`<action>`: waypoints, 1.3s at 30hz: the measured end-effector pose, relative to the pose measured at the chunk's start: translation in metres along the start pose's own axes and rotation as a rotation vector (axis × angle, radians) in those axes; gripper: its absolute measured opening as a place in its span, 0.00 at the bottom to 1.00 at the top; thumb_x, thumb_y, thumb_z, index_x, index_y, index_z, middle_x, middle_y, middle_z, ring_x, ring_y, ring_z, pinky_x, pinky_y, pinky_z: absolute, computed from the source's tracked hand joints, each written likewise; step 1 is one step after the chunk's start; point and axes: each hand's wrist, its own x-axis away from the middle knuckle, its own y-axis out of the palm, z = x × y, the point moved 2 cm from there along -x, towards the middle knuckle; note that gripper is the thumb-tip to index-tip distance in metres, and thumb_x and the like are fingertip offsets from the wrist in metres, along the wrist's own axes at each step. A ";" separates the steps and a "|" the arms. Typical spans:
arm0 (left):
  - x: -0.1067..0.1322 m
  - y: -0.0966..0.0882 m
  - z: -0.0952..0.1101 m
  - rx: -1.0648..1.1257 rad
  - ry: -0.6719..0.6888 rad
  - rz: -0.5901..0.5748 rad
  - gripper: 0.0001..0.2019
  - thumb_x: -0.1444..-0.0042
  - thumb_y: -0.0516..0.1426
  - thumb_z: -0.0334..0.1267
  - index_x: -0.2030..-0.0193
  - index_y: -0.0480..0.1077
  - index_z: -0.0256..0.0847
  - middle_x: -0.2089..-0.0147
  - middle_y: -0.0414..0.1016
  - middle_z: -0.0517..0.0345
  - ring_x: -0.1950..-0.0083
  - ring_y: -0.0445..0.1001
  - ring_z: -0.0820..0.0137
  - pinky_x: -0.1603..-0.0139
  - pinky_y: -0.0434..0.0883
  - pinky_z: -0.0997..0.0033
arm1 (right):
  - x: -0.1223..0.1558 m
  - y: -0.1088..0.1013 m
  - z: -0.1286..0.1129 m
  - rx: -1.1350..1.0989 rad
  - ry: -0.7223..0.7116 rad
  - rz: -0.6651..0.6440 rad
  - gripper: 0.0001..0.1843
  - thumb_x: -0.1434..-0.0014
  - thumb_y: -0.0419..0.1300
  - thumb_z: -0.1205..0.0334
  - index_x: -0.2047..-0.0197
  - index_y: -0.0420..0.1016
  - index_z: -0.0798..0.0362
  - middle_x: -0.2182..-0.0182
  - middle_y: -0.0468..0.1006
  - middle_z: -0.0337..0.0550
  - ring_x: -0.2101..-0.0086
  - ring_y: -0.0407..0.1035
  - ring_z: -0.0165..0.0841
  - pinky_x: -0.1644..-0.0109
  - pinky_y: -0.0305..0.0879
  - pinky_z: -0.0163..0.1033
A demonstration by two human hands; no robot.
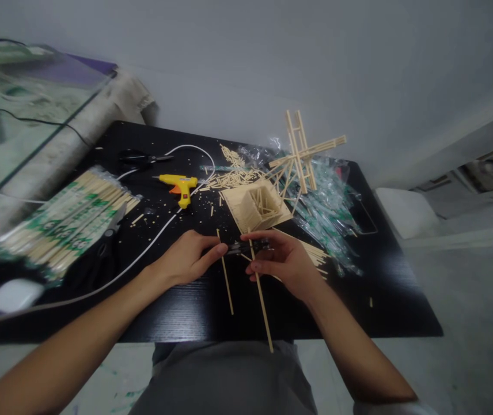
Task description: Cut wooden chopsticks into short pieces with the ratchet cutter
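My left hand (194, 257) is closed, thumb and fingers pinched at the left end of a small dark hand tool (240, 248). The tool's exact kind is unclear; it reaches across to my right hand (287, 259). That hand is closed on a long thin wooden stick (264, 305), which slants down past the table's front edge. A shorter wooden stick (228, 288) runs down beside my left thumb; whether the fingers grip it cannot be seen. Just beyond the hands, a stick-built hollow tapered base (254, 214) sits on a square wooden board (234, 202).
A windmill-like stick cross (300, 155) leans behind the base, near crumpled plastic packaging (328, 213). Cut stick pieces (240, 177) lie scattered. Leftward are a yellow glue gun (181, 184), its white cord (155, 237), black scissors (99, 253) and bagged sticks (69, 219).
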 end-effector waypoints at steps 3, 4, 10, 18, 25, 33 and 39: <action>0.000 0.000 0.000 -0.024 0.000 0.012 0.26 0.28 0.44 0.52 0.75 0.63 0.41 0.79 0.62 0.63 0.78 0.62 0.74 0.71 0.55 0.69 | 0.000 0.001 0.001 -0.029 -0.007 0.005 0.24 0.49 0.77 0.69 0.49 0.83 0.47 0.61 0.84 0.39 0.69 0.81 0.31 0.64 0.83 0.37; 0.000 0.000 -0.001 -0.038 -0.001 0.018 0.26 0.28 0.44 0.52 0.75 0.63 0.41 0.79 0.62 0.63 0.78 0.61 0.74 0.71 0.55 0.69 | 0.000 0.001 0.001 -0.033 -0.008 0.007 0.24 0.49 0.77 0.69 0.49 0.83 0.47 0.60 0.84 0.39 0.69 0.82 0.31 0.64 0.83 0.37; -0.003 -0.003 -0.006 -0.099 -0.065 0.008 0.27 0.29 0.43 0.54 0.75 0.65 0.40 0.79 0.64 0.61 0.77 0.64 0.73 0.70 0.56 0.69 | 0.002 -0.002 -0.002 0.023 -0.046 0.041 0.26 0.49 0.77 0.68 0.46 0.81 0.46 0.62 0.85 0.38 0.67 0.83 0.33 0.63 0.84 0.38; -0.007 -0.012 -0.012 -0.045 -0.258 0.179 0.27 0.33 0.49 0.59 0.76 0.66 0.40 0.80 0.63 0.62 0.76 0.64 0.71 0.70 0.56 0.69 | 0.011 -0.001 -0.012 0.072 -0.121 0.033 0.26 0.44 0.74 0.70 0.44 0.80 0.44 0.65 0.86 0.37 0.67 0.82 0.32 0.63 0.83 0.36; -0.006 0.008 0.000 0.729 -0.402 0.260 0.19 0.46 0.66 0.53 0.59 0.77 0.37 0.82 0.58 0.70 0.82 0.55 0.77 0.81 0.53 0.74 | 0.004 0.002 0.013 -0.047 0.010 -0.084 0.23 0.43 0.73 0.67 0.45 0.80 0.46 0.37 0.76 0.48 0.66 0.83 0.31 0.67 0.82 0.35; -0.006 0.012 0.004 0.907 -0.413 0.158 0.18 0.50 0.70 0.47 0.58 0.80 0.35 0.84 0.60 0.69 0.84 0.54 0.80 0.84 0.50 0.77 | 0.002 0.003 0.027 -0.077 0.066 -0.129 0.22 0.41 0.70 0.68 0.44 0.79 0.47 0.40 0.78 0.48 0.65 0.84 0.33 0.69 0.79 0.32; -0.007 0.013 0.002 0.957 -0.415 0.144 0.14 0.51 0.70 0.44 0.64 0.78 0.37 0.79 0.69 0.65 0.84 0.57 0.81 0.84 0.52 0.78 | 0.001 0.004 0.029 -0.091 0.072 -0.171 0.20 0.40 0.70 0.68 0.45 0.79 0.47 0.39 0.77 0.48 0.64 0.85 0.34 0.71 0.77 0.30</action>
